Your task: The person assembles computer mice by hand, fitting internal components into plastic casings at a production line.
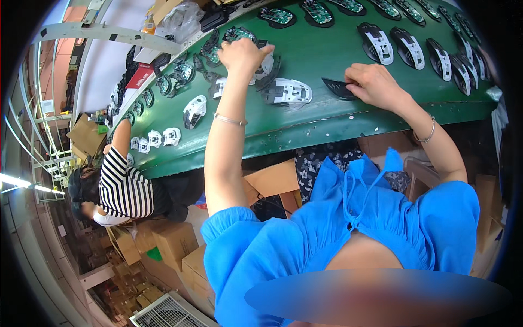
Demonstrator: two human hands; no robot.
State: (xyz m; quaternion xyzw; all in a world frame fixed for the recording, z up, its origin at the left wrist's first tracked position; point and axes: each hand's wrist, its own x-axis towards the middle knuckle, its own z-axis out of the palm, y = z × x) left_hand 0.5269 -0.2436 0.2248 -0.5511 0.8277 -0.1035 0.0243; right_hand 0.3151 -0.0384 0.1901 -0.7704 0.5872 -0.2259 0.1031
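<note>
My left hand [243, 56] reaches to the far side of the green table, thumb spread out, over a computer mouse base with a green circuit board [239, 34]. Its fingertips are partly hidden, and I cannot see it gripping the board. In my right hand [376, 84], closed by pinched fingers, is the edge of a black plastic mouse shell [338, 88], tilted just at the tabletop. Between the hands lies a white and black mouse shell [287, 91]. Behind it, partly covered by my left wrist, more grey and black shells [267, 71] overlap.
The green table [327, 122] curves across the view. Rows of mouse shells [376, 43] and circuit-board bases [317, 13] line its far and right parts. Smaller white parts [171, 136] sit at left, near a person in a striped top [128, 182]. Cardboard boxes [174, 242] stand below.
</note>
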